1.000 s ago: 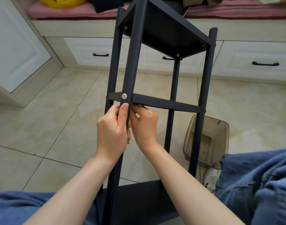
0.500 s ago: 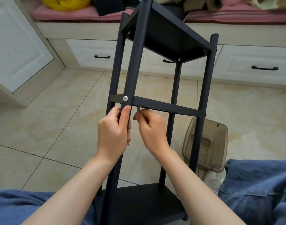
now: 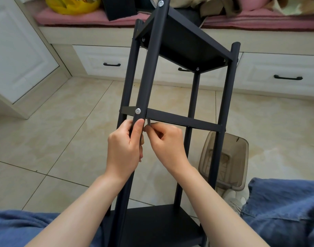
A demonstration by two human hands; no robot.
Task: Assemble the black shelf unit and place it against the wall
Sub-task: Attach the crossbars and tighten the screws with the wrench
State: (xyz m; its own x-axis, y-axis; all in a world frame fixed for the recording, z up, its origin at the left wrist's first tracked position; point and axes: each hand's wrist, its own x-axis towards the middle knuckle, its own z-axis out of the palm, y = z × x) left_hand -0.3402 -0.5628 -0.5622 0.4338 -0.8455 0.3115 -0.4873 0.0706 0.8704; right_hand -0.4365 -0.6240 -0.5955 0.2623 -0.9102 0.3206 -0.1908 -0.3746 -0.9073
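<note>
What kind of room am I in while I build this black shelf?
Most likely a room in a home, perhaps a bedroom: a built-in bench with a pink cushion, white drawers under it, a tiled floor and a small plastic bin.

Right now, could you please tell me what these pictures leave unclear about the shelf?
Head view only.
The small tool is mostly hidden inside the right hand.
Its tip is hidden under the crossbar.
The near post is cut off by the upper edge.
The bin sits partly behind the right post.
</note>
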